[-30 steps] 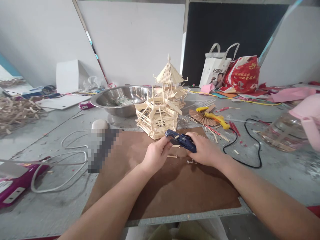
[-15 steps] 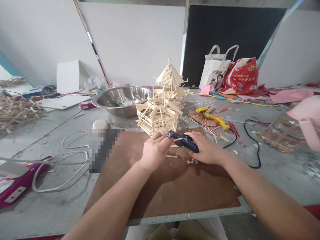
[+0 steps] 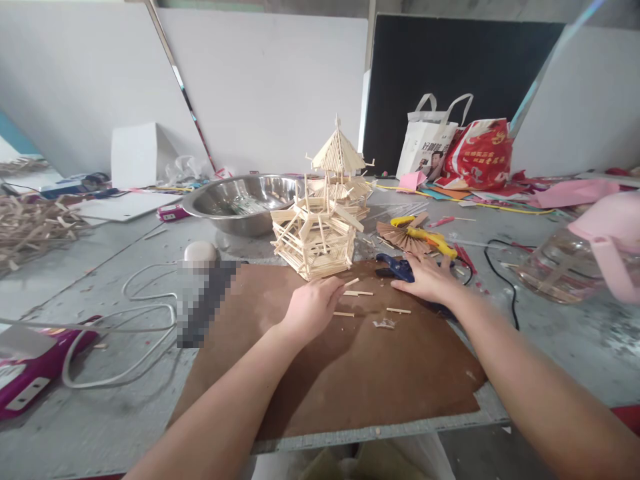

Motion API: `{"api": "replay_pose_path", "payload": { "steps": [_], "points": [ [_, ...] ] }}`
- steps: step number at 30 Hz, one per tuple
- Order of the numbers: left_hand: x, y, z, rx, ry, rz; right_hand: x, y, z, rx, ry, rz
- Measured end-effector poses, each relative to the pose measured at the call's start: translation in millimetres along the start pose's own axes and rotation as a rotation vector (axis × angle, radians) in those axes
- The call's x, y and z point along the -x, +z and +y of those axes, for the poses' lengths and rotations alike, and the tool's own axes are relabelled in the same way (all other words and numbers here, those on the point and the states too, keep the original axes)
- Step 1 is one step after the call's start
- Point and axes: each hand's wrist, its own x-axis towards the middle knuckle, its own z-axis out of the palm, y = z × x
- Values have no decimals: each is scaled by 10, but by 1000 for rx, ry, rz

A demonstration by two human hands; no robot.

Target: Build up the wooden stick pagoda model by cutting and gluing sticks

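Observation:
My left hand (image 3: 313, 308) is closed, pinching a short wooden stick (image 3: 353, 283) whose end pokes out past the fingertips. My right hand (image 3: 427, 279) has its fingers spread over a dark blue hand cutter (image 3: 399, 268) lying at the back right of the brown board (image 3: 360, 373). Part of the cutter is hidden under that hand. A few cut stick pieces (image 3: 399, 311) are on the board between my hands. Just beyond the left hand stands an open wooden-stick frame (image 3: 320, 243). A stick pagoda with a pointed roof (image 3: 339, 152) rises behind it.
A yellow glue gun (image 3: 433, 240) with a black cord lies past my right hand, by a folded brown paper fan. A steel basin (image 3: 235, 207) is back left. At right stands a pink-lidded bottle (image 3: 565, 267). White cable and a purple power strip (image 3: 45, 370) are left.
My right hand has moved right and away from the left hand, setting the blue cutter on the board and spreading its fingers. The left hand keeps the stick, nearly in place.

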Motion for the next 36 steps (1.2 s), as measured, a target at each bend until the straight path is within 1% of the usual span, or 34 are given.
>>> {"api": "replay_pose_path", "payload": {
  "steps": [2,3,4,6,8,10,14,18,20,21,26,31,36],
  "points": [
    [8,16,16,3,13,-28,48,-85,-129,-122,-75,102],
    [14,20,26,11,23,-43,86,-138,-218,-237,-129,119],
    [19,22,38,21,36,-60,131,-187,-315,-355,-154,112],
    [34,26,71,38,69,-90,224,-254,-507,-517,-154,25],
    [48,29,108,56,100,-99,300,-270,-658,-622,-201,-96],
    [59,31,139,70,124,-96,342,-252,-748,-701,-232,-154],
    [64,32,164,68,136,-110,349,-213,-785,-809,-228,-222],
    [61,33,166,30,145,-129,339,-191,-778,-981,-219,-453],
    [63,34,169,16,149,-113,342,-176,-790,-1097,-195,-523],
    [65,34,172,17,149,-102,346,-170,-802,-1155,-174,-529],
    [79,30,195,50,128,-18,389,-185,-888,-1402,-75,-472],
    [99,31,209,137,146,59,431,-199,-951,-1539,-27,-429],
    [112,42,221,195,145,93,466,-178,-987,-1642,6,-406]
  ]
}}
